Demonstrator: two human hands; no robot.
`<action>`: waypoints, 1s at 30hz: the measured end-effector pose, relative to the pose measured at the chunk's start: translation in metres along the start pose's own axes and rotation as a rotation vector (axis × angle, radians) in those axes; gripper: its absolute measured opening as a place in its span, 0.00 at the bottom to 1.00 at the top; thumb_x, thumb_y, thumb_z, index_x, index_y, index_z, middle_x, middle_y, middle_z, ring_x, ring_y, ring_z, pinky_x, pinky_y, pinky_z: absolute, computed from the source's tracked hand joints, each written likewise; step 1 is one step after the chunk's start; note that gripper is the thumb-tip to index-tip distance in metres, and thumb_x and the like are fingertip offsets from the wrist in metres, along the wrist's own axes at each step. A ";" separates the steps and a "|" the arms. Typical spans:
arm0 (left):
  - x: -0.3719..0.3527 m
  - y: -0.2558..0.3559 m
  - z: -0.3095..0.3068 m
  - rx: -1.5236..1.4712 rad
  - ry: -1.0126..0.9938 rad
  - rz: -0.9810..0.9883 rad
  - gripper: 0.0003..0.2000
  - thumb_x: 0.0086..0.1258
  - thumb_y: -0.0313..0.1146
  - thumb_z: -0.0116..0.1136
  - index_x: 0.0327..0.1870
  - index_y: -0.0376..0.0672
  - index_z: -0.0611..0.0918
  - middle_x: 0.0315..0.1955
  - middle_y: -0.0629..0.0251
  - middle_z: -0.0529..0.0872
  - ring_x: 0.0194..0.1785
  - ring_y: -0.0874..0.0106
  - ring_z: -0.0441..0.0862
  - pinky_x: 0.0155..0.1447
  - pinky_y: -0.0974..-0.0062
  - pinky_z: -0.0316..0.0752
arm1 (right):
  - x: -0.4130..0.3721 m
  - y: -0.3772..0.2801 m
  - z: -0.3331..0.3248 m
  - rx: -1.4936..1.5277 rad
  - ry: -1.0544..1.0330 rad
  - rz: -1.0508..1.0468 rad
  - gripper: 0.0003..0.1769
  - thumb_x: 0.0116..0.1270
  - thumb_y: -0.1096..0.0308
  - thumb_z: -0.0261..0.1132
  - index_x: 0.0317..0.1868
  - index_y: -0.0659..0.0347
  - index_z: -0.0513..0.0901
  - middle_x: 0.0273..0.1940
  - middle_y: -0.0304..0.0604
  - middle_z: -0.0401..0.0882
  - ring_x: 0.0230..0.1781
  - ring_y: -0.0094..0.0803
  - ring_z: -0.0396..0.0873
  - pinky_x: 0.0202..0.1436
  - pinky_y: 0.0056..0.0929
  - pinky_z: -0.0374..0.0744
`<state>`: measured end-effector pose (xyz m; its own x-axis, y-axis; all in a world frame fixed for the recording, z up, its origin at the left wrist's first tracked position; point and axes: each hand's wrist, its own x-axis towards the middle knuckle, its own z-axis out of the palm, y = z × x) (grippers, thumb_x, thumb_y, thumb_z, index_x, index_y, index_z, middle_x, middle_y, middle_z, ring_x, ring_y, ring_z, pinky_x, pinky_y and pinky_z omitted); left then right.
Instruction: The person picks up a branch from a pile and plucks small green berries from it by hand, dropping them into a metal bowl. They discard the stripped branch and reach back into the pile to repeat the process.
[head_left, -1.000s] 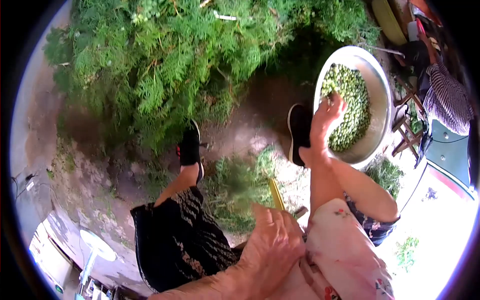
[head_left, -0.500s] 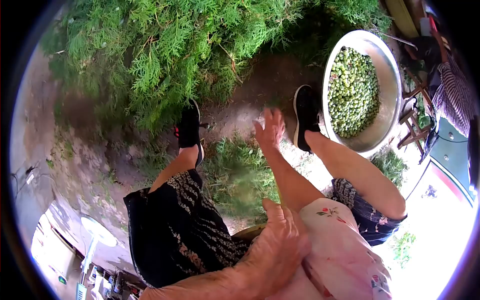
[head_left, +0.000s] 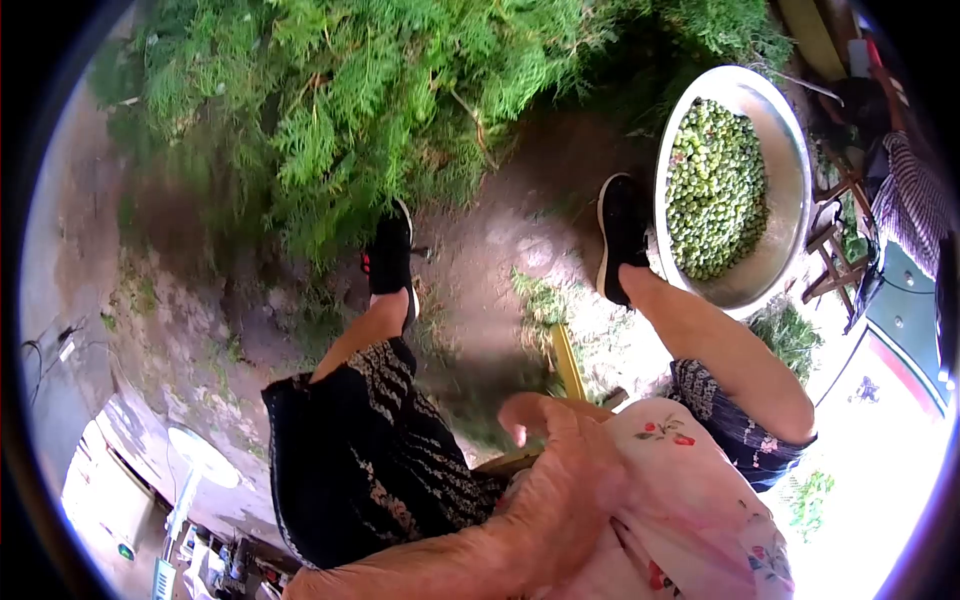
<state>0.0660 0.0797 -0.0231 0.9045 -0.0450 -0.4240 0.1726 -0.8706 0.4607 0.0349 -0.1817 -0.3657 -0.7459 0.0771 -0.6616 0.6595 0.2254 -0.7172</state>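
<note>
My left hand (head_left: 580,465) lies at my lap against the pink floral cloth (head_left: 680,480). Its fingers are mostly hidden from me, so I cannot make out whether they grip anything. Just beyond it, my right hand (head_left: 523,412) is bent in towards my body, partly covered by the left one and somewhat blurred. Whether it holds something does not show. A yellow wooden bar (head_left: 567,362) rises from the ground in front of my hands. To the right of my foot, a large metal basin (head_left: 790,190) holds many small round green berries or cones (head_left: 715,190).
Leafy evergreen branches (head_left: 370,110) are heaped ahead of me. My black shoes (head_left: 622,235) stand on bare earth with scattered green sprigs. A person in a striped sleeve (head_left: 905,190) is at the right, near a wooden stool (head_left: 835,260). A white fan (head_left: 203,458) stands at the lower left.
My right hand has drawn back from between my shoes to my lap, beside the left hand. The yellow bar has come into clearer view. My left hand has barely moved.
</note>
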 end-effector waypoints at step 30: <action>0.037 -0.058 -0.022 -0.015 0.013 -0.079 0.09 0.52 0.31 0.51 0.30 0.36 0.79 0.21 0.61 0.75 0.29 0.66 0.74 0.44 0.64 0.69 | -0.215 0.368 -0.368 0.712 1.463 1.489 0.50 0.47 0.60 0.71 0.68 0.41 0.51 0.69 0.45 0.46 0.65 0.56 0.53 0.62 0.51 0.64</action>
<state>0.0982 0.1391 -0.0483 0.8927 0.0302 -0.4496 0.2498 -0.8636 0.4379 0.4028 0.2421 -0.4067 0.8844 0.3483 -0.3108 0.3138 -0.9365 -0.1564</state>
